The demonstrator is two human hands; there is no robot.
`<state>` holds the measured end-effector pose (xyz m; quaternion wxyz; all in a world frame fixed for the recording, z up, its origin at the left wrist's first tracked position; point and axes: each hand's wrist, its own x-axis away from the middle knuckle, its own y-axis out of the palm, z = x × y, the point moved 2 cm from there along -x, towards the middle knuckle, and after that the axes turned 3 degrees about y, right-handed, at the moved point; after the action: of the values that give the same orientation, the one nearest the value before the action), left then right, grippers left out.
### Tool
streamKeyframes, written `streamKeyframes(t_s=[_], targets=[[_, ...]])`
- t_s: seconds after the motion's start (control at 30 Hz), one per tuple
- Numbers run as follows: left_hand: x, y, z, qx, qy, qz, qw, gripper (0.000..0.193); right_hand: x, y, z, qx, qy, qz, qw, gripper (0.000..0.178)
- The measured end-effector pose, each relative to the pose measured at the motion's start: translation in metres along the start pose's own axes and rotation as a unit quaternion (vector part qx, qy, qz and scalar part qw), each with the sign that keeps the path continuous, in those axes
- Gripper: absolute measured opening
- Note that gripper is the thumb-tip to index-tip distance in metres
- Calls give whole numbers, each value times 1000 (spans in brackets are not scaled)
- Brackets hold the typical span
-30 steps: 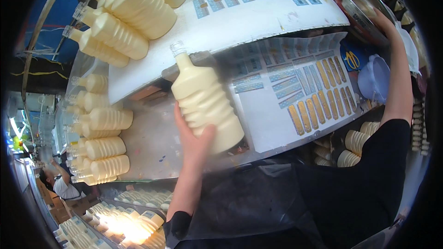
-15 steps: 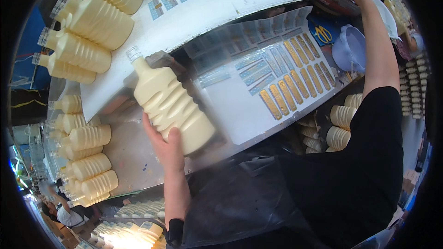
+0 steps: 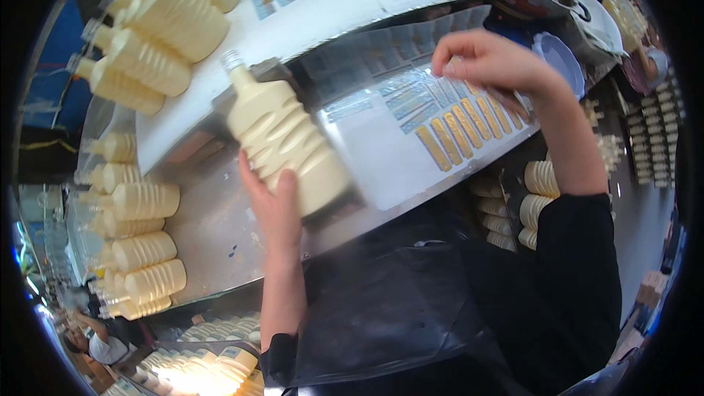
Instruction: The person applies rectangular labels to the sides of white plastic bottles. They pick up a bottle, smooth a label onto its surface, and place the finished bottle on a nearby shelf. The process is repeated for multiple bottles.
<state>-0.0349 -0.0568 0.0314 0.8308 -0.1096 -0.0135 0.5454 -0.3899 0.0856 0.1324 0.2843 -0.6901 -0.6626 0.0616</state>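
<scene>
Your left hand (image 3: pixel 273 202) is curled, thumb and fingers apart, around the pale bottle (image 3: pixel 290 139) left of centre, its neck toward far left, while your right hand (image 3: pixel 499 62) is over the gold strips (image 3: pixel 455 138), fingers bent, any pinch I cannot tell. This seems a hold-and-reach step, and the next move calls for a steady bottle. At left, the standing bottles (image 3: pixel 147 201) limit room; at far right, the pail (image 3: pixel 563 62) is near your right wrist.

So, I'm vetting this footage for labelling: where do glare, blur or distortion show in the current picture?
Head view: strong glare washes out some lower-left bottles; head view: the fisheye curves the front edge of the white board, and the corners go black; head view: the held bottle looks slightly soft toward its base, perhaps motion blur.
</scene>
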Motion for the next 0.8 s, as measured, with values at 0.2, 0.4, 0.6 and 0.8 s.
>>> streamKeyframes(t_s=[0.2, 0.4, 0.6, 0.8], targets=[[4, -1, 7, 39, -14, -10, 999, 84, 28, 65, 26, 125, 6, 140, 982, 27], [3, 2, -7, 54, 3, -7, 999, 84, 84, 126, 68, 299, -64, 182, 935, 15], [3, 3, -3, 77, -5, 1, 997, 84, 114, 172, 89, 378, -144, 191, 894, 32], [9, 4, 8, 54, 16, 22, 998, 82, 110, 180, 87, 412, -163, 188, 876, 42]])
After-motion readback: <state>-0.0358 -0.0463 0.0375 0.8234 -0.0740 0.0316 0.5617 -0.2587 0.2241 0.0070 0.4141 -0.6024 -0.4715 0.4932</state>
